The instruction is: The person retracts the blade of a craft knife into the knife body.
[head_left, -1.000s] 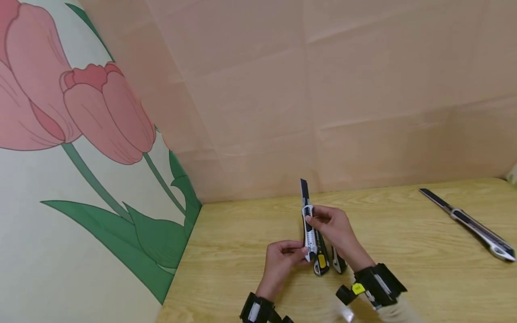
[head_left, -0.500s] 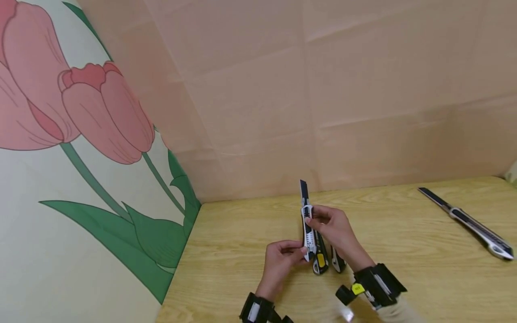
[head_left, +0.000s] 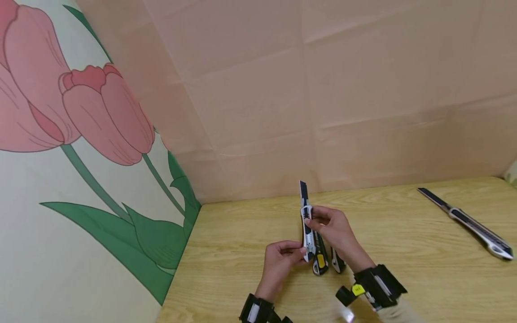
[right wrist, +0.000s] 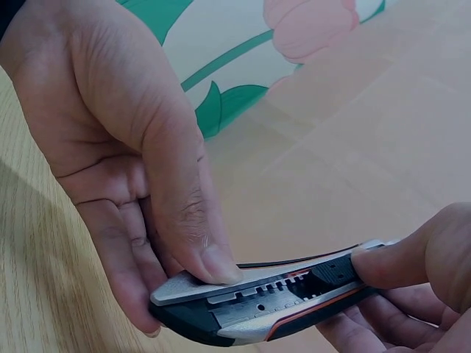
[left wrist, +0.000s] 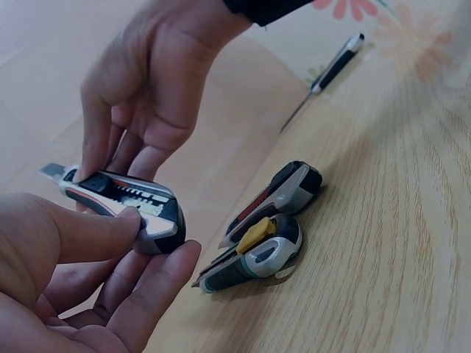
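Observation:
A black-and-white utility knife point(head_left: 308, 240) is held between both hands above the table, its dark blade pointing away. My left hand point(head_left: 278, 264) pinches the tail end between thumb and fingers. Near the blade end my right hand point(head_left: 336, 229) grips the body, its thumb point(right wrist: 401, 259) on the black slider point(right wrist: 335, 272). Behind the held knife, a utility knife with a yellow slider point(left wrist: 256, 237) lies on the table, its front part hidden in the head view. Beside it rests a grey-and-black utility knife point(left wrist: 283, 195), mostly covered by my right hand in the head view.
Another utility knife point(head_left: 478, 231), blade extended, lies apart at the right of the wooden table point(head_left: 226, 233). A brown sheet point(head_left: 250, 98) rises at the table's back edge. A tulip-painted wall point(head_left: 93, 242) stands at the left.
Both hands keep the same grip on the utility knife, whose blade tip sits very slightly lower in the head view. The other knives have not moved.

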Motion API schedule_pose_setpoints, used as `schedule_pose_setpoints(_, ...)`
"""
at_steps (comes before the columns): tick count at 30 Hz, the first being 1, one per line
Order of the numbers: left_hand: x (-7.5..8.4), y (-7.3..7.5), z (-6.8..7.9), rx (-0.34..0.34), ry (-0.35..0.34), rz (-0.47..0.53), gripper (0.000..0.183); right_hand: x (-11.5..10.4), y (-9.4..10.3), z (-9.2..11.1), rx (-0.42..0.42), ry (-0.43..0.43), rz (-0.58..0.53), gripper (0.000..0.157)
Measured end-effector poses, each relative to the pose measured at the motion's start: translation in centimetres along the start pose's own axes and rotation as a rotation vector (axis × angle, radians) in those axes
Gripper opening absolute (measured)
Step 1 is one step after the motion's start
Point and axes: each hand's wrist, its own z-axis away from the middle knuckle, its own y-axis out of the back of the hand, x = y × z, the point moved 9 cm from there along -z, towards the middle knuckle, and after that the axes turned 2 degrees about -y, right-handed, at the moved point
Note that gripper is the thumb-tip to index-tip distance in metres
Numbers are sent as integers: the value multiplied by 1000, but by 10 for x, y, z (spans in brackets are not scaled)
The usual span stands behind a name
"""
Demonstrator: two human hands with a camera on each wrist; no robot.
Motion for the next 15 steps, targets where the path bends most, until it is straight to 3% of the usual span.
schedule_pose_setpoints(15,-3,1,-1,2,3,14,11,2,-1,1,-14,17,14,37)
